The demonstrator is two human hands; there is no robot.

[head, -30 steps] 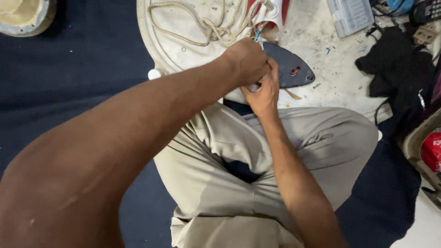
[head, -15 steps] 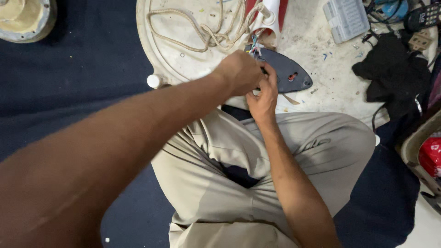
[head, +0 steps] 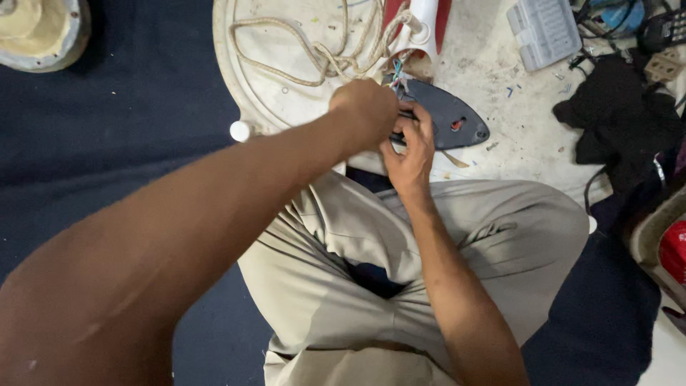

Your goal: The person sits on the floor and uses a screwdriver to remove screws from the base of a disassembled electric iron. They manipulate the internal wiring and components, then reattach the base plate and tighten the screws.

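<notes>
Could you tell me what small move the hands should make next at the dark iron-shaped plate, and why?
Probably hold the dark grey pointed plate steady with the right hand while the left hand works at its rear end. Thin coloured wires from the cream fabric cord end there, and both hands crowd that spot, hiding the joint.

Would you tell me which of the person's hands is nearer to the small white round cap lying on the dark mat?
The left hand. It is closed over the dark soleplate, up and right of the white cap; the right hand grips the plate's near edge, farther right.
</notes>
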